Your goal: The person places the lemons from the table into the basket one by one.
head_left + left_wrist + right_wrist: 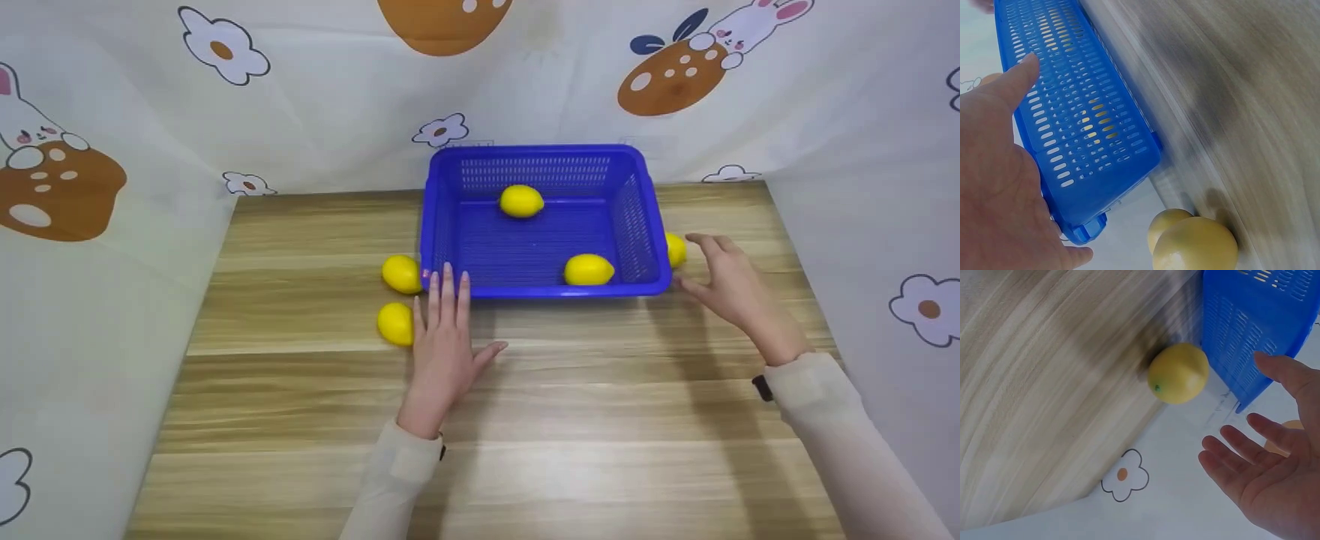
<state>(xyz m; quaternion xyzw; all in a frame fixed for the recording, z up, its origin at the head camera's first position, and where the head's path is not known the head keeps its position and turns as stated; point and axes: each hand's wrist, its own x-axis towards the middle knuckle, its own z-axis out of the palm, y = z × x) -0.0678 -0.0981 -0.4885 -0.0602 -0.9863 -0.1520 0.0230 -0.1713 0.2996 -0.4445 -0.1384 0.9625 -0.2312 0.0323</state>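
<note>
Left hand [445, 346] and right hand [731, 289] both spread, you frame the basket's [525, 244] near corners, walls likely penning two lemons [521, 201] [589, 269].

lemons [522, 201] in bskt [517, 292], 2 l, 1 r

yellow lemons [394, 325] beside left hand [444, 351] | blue basket [517, 291] at its fingertips | brown-streaked table [585, 390] beneath | white rabbit-and-flower cloth [322, 97] beyond

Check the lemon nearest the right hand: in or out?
Out: the lemon sits on the table, outside the blue basket.
</note>
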